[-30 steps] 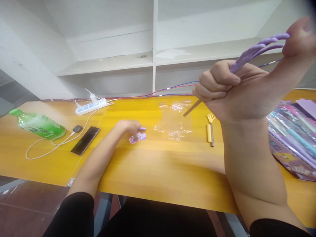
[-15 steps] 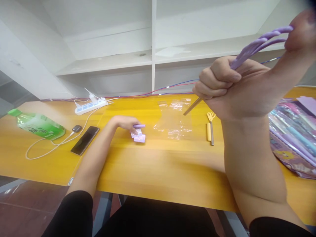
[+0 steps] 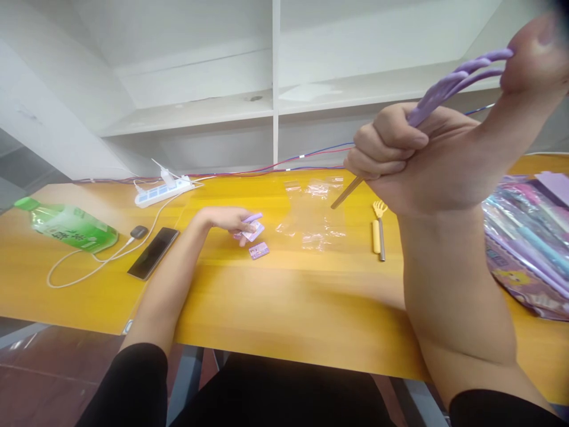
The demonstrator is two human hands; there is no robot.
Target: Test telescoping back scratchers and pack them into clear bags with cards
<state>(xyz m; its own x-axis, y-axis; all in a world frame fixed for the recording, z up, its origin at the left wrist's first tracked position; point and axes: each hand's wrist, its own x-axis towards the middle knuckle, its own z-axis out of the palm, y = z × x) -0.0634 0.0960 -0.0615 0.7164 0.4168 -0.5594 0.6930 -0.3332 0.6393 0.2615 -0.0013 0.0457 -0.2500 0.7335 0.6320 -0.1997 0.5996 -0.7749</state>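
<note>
Raised close to the camera, my right hand [image 3: 400, 142] is closed round a purple back scratcher [image 3: 444, 89]. Its claw curves up towards my thumb, touching or nearly touching it, and its thin metal rod [image 3: 347, 193] sticks out below my fist. My left hand [image 3: 233, 220] is low over the table, its thumb pressed on a small purple printed card [image 3: 253, 231]. A purple stick-like piece [image 3: 253, 217] also shows in that hand, perhaps a handle. Just in front of it, another purple printed card [image 3: 259, 251] lies on the wooden table [image 3: 284, 308].
A clear plastic bag [image 3: 313, 216] lies mid-table, with a yellow back scratcher [image 3: 380, 228] to its right. Packaged items [image 3: 528, 243] are at far right. On the left are a phone [image 3: 153, 253], a green bottle [image 3: 71, 225], a power strip [image 3: 163, 191] and cables.
My left hand has lifted and tilted one card, parting it from the other, which stays on the table slightly further right. My right hand has shifted slightly left with the back scratcher.
</note>
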